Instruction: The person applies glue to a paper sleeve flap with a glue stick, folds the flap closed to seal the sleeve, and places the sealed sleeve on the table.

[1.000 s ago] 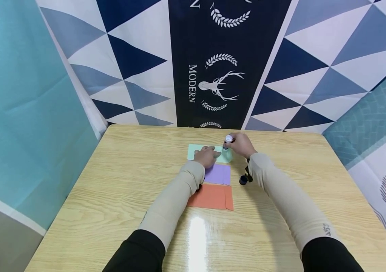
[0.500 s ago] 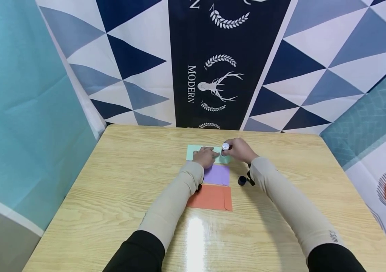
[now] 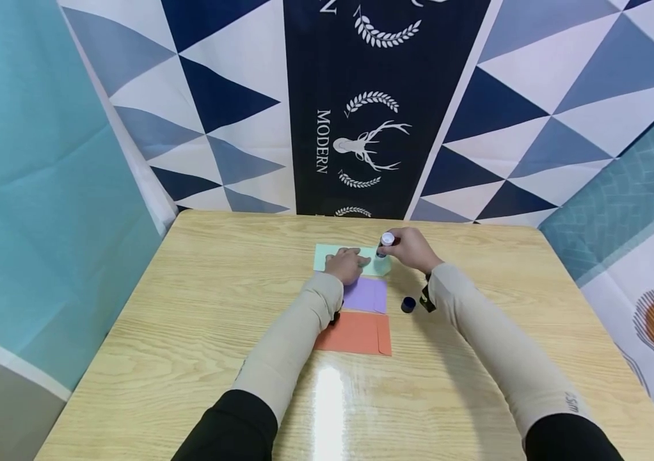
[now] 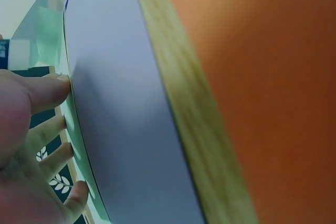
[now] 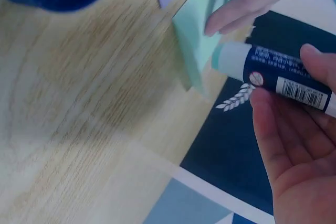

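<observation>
A mint-green envelope (image 3: 322,254) lies at the far side of the table. My left hand (image 3: 345,264) rests on it with fingers spread, and in the left wrist view the thumb (image 4: 50,90) and fingertips touch its surface. Between thumb and fingers my right hand (image 3: 412,248) pinches a glue stick (image 5: 286,80), uncapped, its white end pointing at the envelope's flap (image 5: 191,51) at the right. Whether the glue touches the paper cannot be told. On the table, nearer than the right hand, stands the dark blue cap (image 3: 408,305).
A purple envelope (image 3: 367,294) lies just nearer than the green one, partly under the left wrist. Nearer still is an orange envelope (image 3: 356,333). The wooden table (image 3: 200,301) ends at a patterned cloth (image 3: 356,128) behind.
My right hand first brought the glue stick down and nearer over the green flap, then lifted it slightly back away. The left hand has stayed on the envelope.
</observation>
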Available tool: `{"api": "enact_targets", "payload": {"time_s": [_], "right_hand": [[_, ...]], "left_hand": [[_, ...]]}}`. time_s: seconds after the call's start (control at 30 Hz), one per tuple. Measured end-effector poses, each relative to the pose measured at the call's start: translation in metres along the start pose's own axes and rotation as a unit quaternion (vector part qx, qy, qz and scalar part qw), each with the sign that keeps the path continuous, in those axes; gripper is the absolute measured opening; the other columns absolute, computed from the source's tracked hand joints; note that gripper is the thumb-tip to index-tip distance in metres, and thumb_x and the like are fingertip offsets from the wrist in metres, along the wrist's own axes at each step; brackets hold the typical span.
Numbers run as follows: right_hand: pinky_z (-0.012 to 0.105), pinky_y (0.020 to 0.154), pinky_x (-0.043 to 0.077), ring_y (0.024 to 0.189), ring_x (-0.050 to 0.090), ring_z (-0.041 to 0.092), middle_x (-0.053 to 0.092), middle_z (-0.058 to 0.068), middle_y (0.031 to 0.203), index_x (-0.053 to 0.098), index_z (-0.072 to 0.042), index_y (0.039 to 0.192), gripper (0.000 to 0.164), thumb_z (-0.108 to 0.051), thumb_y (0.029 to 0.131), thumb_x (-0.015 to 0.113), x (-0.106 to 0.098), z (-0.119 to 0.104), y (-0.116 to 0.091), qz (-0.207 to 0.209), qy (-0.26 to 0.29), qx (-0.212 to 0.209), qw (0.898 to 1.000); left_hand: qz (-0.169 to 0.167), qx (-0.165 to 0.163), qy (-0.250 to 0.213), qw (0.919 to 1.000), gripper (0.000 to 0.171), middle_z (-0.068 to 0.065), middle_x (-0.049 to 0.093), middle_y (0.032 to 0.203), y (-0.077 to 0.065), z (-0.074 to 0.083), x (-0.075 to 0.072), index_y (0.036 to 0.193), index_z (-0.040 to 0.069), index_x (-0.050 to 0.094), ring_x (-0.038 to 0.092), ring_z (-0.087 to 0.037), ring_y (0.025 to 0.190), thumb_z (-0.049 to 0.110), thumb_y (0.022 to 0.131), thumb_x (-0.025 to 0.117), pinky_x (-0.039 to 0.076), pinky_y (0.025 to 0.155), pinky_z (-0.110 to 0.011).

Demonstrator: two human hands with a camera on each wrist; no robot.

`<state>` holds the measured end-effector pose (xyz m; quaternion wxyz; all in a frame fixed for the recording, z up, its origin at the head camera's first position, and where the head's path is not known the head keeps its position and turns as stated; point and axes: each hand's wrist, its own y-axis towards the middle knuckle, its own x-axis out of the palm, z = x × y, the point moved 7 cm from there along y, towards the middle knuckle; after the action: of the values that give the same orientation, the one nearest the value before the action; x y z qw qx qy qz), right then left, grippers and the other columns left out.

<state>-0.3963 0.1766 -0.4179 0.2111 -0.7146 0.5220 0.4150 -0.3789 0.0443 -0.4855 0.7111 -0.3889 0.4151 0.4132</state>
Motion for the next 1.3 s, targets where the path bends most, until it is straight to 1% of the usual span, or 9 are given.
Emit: {"api": "enact_targets", "payload": {"time_s": [0.07,0.27,0.37,0.5,0.73,0.9,1.07,1.17,1.3], "right_hand": [[0.035,0.071,0.051,0.077,0.065,0.021,0.074,0.014,0.087,0.074,-0.003,0.088,0.012,-0.014,0.083,0.076,-0.001,0.004,0.003,0.012,-0.006,0.006,1.0],[0.041,0.076,0.053,0.08,0.066,0.025,0.074,0.015,0.089,0.073,-0.003,0.087,0.011,-0.013,0.083,0.076,0.004,0.012,0.012,0.008,-0.012,0.022,1.0],[0.042,0.077,0.053,0.081,0.066,0.026,0.073,0.016,0.09,0.073,-0.002,0.088,0.011,-0.012,0.083,0.075,0.006,0.013,0.014,0.007,-0.014,0.028,1.0],[0.041,0.076,0.053,0.081,0.067,0.025,0.073,0.016,0.09,0.073,-0.001,0.09,0.012,-0.012,0.084,0.075,0.008,0.013,0.014,-0.001,-0.019,0.022,1.0],[0.032,0.069,0.049,0.07,0.059,0.015,0.072,0.009,0.082,0.072,-0.002,0.093,0.014,-0.013,0.084,0.075,0.014,0.001,0.001,-0.041,-0.037,-0.025,0.998],[0.032,0.068,0.05,0.071,0.06,0.014,0.071,0.008,0.083,0.072,-0.001,0.099,0.02,-0.013,0.083,0.076,0.013,-0.008,-0.014,-0.058,-0.043,-0.04,0.997],[0.03,0.067,0.049,0.071,0.06,0.012,0.071,0.006,0.081,0.072,-0.002,0.097,0.021,-0.015,0.083,0.077,0.014,-0.012,-0.019,-0.076,-0.036,-0.045,0.995],[0.03,0.067,0.049,0.071,0.06,0.013,0.071,0.007,0.081,0.072,-0.004,0.094,0.017,-0.016,0.083,0.077,0.011,-0.009,-0.017,-0.064,-0.019,-0.032,0.997],[0.033,0.07,0.051,0.076,0.064,0.018,0.073,0.01,0.086,0.073,-0.006,0.092,0.013,-0.016,0.085,0.076,0.003,0.001,-0.011,-0.024,-0.003,0.0,1.0]], "left_hand": [[-0.002,0.001,0.0,1.0,0.041,0.006,0.031,0.159,0.001,0.0,0.001,0.142,0.037,0.048,0.028,-0.022,0.147,0.026,0.103,0.046,0.029,0.114,-0.053],[-0.005,0.004,-0.001,1.0,0.041,0.007,0.031,0.159,0.006,0.0,0.006,0.142,0.038,0.047,0.029,-0.021,0.147,0.026,0.103,0.046,0.029,0.114,-0.053],[-0.002,0.004,-0.008,1.0,0.041,0.007,0.031,0.159,0.008,0.0,0.006,0.142,0.038,0.048,0.029,-0.022,0.147,0.026,0.102,0.047,0.029,0.113,-0.053],[0.0,0.004,-0.014,0.9999,0.041,0.006,0.031,0.159,0.008,0.001,0.004,0.141,0.037,0.049,0.028,-0.022,0.147,0.027,0.102,0.048,0.028,0.114,-0.052],[-0.001,-0.007,-0.014,0.9999,0.04,0.007,0.032,0.159,0.011,-0.005,0.004,0.14,0.038,0.049,0.029,-0.022,0.146,0.028,0.102,0.048,0.028,0.113,-0.052],[0.001,-0.006,-0.018,0.9998,0.04,0.007,0.031,0.159,0.012,-0.006,0.003,0.141,0.037,0.049,0.028,-0.022,0.147,0.027,0.102,0.049,0.027,0.113,-0.051],[-0.002,-0.009,-0.023,0.9997,0.04,0.007,0.03,0.16,0.009,-0.007,0.003,0.141,0.037,0.049,0.027,-0.021,0.147,0.027,0.102,0.049,0.027,0.113,-0.051],[-0.001,-0.009,-0.023,0.9997,0.04,0.007,0.031,0.16,0.008,-0.006,0.004,0.141,0.037,0.049,0.027,-0.021,0.147,0.027,0.102,0.048,0.027,0.113,-0.051],[0.0,-0.004,-0.016,0.9999,0.04,0.007,0.031,0.159,0.007,-0.004,0.005,0.141,0.037,0.049,0.028,-0.021,0.147,0.026,0.103,0.047,0.028,0.114,-0.051]]}}
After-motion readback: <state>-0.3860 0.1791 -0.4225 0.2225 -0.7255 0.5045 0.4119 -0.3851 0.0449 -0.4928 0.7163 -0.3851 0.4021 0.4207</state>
